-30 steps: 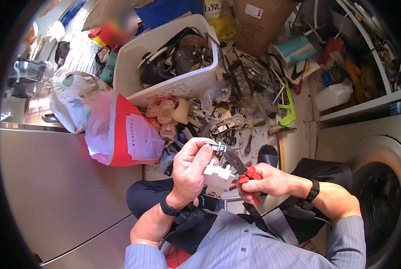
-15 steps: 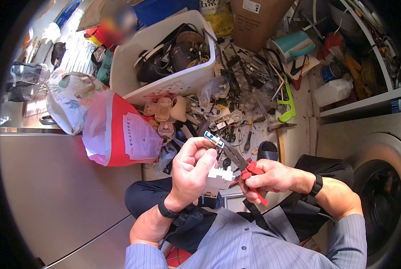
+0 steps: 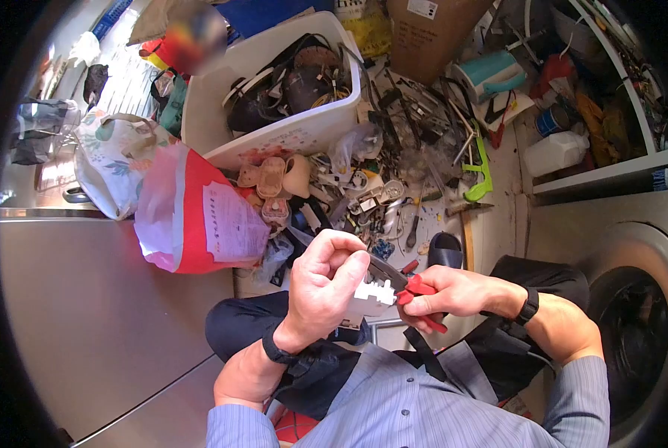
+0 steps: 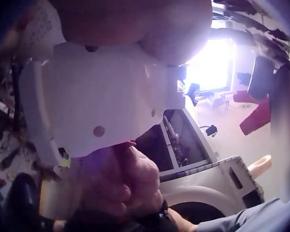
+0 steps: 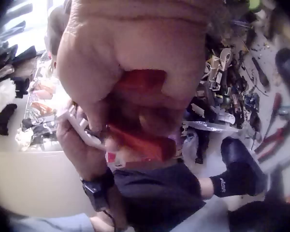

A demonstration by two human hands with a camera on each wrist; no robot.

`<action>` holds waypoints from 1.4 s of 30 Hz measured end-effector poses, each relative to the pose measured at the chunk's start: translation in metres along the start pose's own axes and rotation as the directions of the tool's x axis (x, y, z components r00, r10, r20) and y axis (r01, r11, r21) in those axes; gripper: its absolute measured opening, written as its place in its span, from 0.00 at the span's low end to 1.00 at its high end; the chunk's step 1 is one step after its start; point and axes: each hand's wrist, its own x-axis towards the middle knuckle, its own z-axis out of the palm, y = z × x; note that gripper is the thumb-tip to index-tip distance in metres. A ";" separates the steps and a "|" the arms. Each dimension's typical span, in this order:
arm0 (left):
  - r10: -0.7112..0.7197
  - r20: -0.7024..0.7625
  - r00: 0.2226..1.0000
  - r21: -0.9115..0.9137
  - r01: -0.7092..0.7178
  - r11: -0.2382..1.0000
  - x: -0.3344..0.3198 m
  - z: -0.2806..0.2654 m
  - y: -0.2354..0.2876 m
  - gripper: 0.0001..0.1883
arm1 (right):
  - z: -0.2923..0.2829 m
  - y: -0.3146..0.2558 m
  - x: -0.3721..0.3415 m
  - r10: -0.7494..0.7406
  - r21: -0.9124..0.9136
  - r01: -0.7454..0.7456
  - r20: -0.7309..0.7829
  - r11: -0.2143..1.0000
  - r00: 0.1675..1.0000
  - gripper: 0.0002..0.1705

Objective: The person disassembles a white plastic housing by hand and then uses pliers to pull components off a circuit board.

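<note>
My left hand [image 3: 320,291] grips a white plastic housing [image 3: 375,294] with a notched edge. In the left wrist view the housing [image 4: 101,96] fills the middle as a smooth, pale shell with small round holes, below the left fingers. My right hand [image 3: 453,293] holds pliers [image 3: 388,273] by their red handles. The dark jaws point up and left, overlapping the housing beside the left thumb; their tips are hidden behind the left hand. In the right wrist view, red handles [image 5: 145,143] show under the curled right fingers.
Scattered small parts and tools cover the floor ahead, with a small blue piece [image 3: 382,249] among them. A white bin [image 3: 289,138] holds dark cables. At left stands a red and pink bag [image 3: 199,216]; at right, a washing machine [image 3: 636,299]. Another red-handled tool [image 5: 276,137] lies below.
The small blue-and-white part that showed between the left fingers and plier jaws is out of sight. The pliers have moved slightly down, close against the housing.
</note>
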 end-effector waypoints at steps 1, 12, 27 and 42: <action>-0.021 0.016 1.000 0.026 0.021 0.999 0.001 0.000 0.000 0.04 | 0.000 0.000 0.001 0.003 0.004 -0.003 0.001 1.000 1.000 0.18; -0.215 -0.054 0.975 -0.132 0.207 0.969 0.015 -0.009 -0.025 0.14 | -0.013 0.040 0.011 0.024 -0.540 -0.250 -0.391 0.804 0.920 0.17; -0.364 0.160 0.917 0.587 0.208 0.782 0.091 0.002 -0.171 0.18 | -0.055 0.005 -0.069 -0.283 -0.785 -0.557 -0.619 0.273 0.733 0.09; -0.214 0.327 0.920 0.916 -0.253 0.310 0.275 0.100 -0.357 0.15 | -0.115 0.000 -0.137 -0.431 -0.643 -0.698 -0.752 0.314 0.499 0.16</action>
